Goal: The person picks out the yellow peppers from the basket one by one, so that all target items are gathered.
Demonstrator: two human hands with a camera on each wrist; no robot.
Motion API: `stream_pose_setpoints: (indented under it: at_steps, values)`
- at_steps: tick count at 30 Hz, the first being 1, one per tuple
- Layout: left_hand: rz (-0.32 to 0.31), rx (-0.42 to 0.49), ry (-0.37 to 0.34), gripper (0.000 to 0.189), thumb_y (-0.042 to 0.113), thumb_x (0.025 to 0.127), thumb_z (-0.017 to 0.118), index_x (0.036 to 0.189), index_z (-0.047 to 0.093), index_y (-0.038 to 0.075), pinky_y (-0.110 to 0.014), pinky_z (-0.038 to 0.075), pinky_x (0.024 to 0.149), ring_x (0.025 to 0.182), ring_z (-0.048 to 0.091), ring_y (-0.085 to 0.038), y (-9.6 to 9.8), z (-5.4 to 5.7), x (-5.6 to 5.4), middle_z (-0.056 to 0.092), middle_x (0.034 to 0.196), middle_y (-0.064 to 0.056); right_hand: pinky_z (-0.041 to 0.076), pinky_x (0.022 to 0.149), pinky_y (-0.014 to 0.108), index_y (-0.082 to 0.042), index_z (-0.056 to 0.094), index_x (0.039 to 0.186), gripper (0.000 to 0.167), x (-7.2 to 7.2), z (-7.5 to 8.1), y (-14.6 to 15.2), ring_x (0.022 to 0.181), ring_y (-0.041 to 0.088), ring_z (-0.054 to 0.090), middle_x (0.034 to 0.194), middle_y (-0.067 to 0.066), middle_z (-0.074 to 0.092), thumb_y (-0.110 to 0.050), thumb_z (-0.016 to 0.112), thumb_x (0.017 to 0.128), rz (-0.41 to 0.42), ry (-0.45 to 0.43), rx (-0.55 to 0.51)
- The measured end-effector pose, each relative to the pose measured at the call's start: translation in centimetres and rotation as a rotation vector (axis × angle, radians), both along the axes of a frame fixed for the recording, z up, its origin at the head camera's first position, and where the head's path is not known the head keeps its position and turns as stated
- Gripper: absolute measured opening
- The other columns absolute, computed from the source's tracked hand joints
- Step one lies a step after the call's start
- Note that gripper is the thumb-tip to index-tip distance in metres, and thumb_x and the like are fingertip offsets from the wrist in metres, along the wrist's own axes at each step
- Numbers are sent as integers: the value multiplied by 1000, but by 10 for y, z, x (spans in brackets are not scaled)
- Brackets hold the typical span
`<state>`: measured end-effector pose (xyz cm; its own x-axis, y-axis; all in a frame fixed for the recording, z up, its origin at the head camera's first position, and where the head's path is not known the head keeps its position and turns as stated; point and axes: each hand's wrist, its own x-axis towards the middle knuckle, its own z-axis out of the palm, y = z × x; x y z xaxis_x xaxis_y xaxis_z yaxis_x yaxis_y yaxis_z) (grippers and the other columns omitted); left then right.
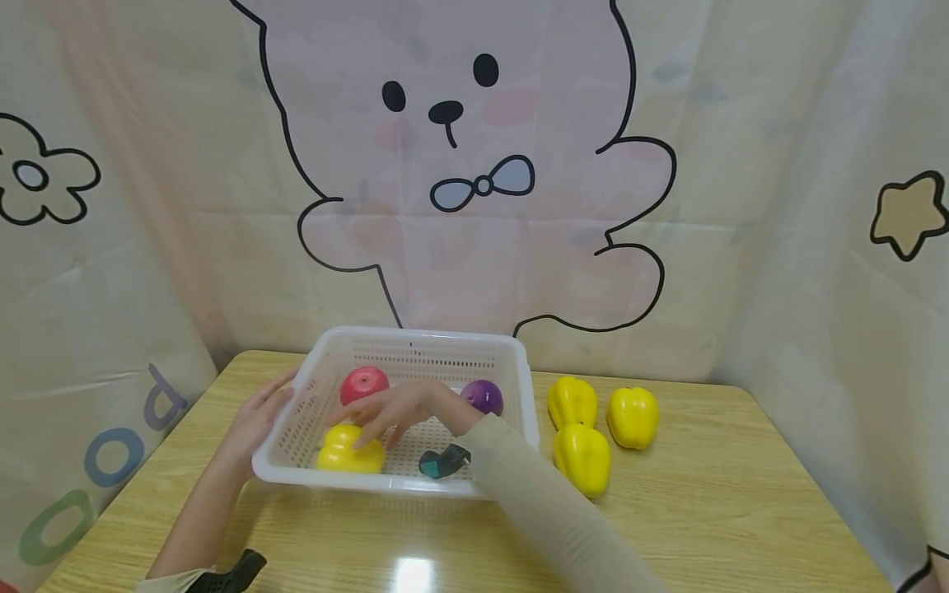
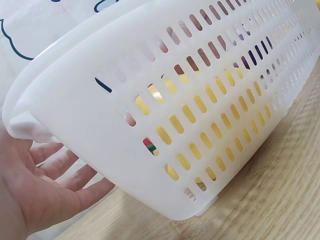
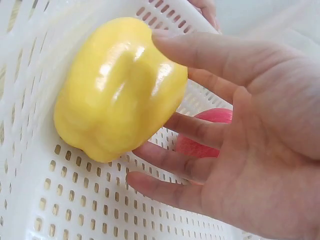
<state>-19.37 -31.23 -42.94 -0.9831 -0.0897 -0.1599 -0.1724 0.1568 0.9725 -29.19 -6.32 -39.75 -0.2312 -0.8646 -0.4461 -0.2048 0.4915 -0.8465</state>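
Observation:
A white plastic basket (image 1: 415, 486) with slotted walls stands on the table. Inside it, a yellow bell pepper (image 3: 115, 95) leans in the front left corner. My right hand (image 1: 404, 408) reaches into the basket and holds this pepper loosely, thumb on one side and fingers behind it, the little finger off it. Beside that hand lies a red, apple-like fruit (image 1: 365, 385), and farther right a round purple one (image 1: 483, 397). My left hand (image 1: 255, 424) rests against the basket's left end; in the left wrist view its fingers (image 2: 75, 177) extend behind the wall below the rim.
To the right of the basket sit three more yellow bell peppers (image 1: 582, 459) on the wooden table (image 1: 704, 494). A curtain (image 1: 474, 263) with a bear drawing hangs behind the table's far edge, and further cloth hangs at both sides.

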Motion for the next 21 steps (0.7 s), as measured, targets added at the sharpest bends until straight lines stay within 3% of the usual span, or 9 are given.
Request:
stream_pose_setpoints:
  at_steps: [11,21]
  values:
    - [-10,-7,-23,64,45,115,36,171,16,22,-28,56,86,108,61,-4,1,1,1,32,165,-27,61,92,39,-25,50,156,64,2,0,0,127,13,52,152,-7,50,-14,74,98,-93,-26,32]
    - [-3,3,-23,64,46,115,36,171,17,22,-28,57,85,103,62,0,1,2,1,33,165,-25,61,93,43,-24,57,142,52,1,-1,0,125,15,52,141,-9,53,-12,77,95,-119,-39,48]
